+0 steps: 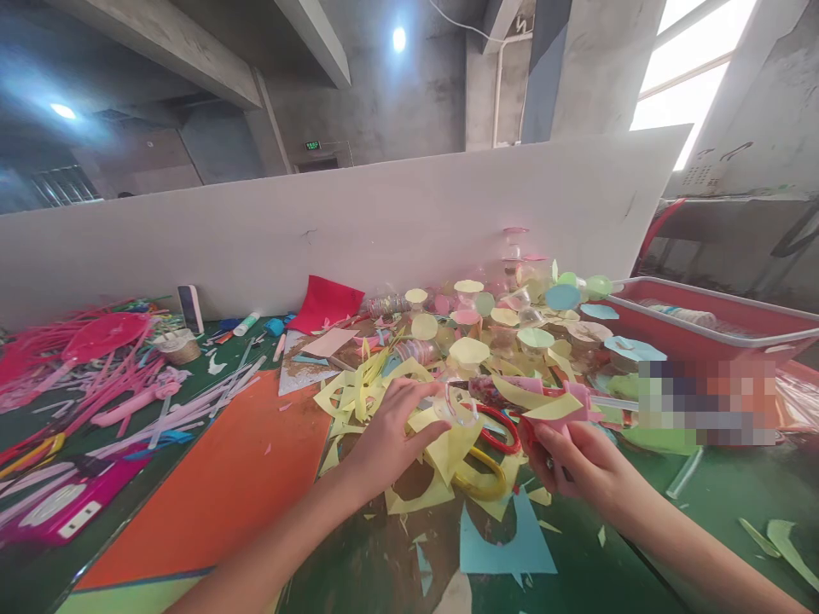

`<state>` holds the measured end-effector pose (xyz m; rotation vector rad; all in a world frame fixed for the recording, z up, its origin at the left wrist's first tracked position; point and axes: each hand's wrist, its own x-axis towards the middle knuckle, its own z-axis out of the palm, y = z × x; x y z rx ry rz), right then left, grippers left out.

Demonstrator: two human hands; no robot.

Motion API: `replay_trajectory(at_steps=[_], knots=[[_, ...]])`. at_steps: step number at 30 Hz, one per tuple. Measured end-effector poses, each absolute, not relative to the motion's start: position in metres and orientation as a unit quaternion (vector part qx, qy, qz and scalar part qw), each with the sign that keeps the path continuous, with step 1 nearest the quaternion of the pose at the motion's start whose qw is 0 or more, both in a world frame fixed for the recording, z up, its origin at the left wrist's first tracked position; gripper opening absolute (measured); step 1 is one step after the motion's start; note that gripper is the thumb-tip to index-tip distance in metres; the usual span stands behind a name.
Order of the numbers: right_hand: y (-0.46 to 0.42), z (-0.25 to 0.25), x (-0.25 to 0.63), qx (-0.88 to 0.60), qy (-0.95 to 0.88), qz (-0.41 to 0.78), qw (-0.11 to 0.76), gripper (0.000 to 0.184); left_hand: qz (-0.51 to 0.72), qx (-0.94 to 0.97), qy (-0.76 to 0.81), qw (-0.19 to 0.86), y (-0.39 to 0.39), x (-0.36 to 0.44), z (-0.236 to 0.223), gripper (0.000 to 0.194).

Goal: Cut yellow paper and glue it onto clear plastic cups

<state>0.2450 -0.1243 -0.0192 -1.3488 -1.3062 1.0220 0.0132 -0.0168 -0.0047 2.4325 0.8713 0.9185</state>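
My left hand (400, 426) pinches a small clear plastic piece (459, 408), round at the rim, between thumb and fingers. My right hand (579, 460) is closed around a pink hot glue gun (572, 402), whose nozzle end points left toward the clear piece. A curved yellow paper scrap (528, 399) lies across the gun in this view; whether it touches it I cannot tell. Below and between the hands are red scissor handles (502, 429) and yellow scissor handles (485, 477). Cut yellow paper (441, 486) with round holes spreads under my left hand.
Clear plastic pieces topped with coloured paper discs (470, 351) crowd the back. A red bin (723, 333) stands at right. Left are an orange sheet (211, 477), pink sticks (137, 375), a magenta case (77, 503) and an upright phone (190, 309). A white panel (269, 230) closes the back.
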Motion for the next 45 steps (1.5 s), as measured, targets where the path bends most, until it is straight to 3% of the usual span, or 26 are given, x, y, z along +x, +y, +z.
replay_trajectory(at_steps=[31,37,45], knots=[[-0.123,-0.017,0.247,-0.546,-0.554,0.414,0.473,0.062,0.338,0.858,0.34,0.187,-0.014,0.013,-0.004,0.03],[-0.115,-0.018,0.254,-0.63,-0.52,0.292,0.497,0.056,0.37,0.822,0.393,0.182,-0.011,0.015,-0.001,0.028],[-0.111,-0.03,0.276,-0.686,-0.542,0.207,0.439,0.05,0.399,0.799,0.416,0.17,-0.005,0.012,-0.001,0.027]])
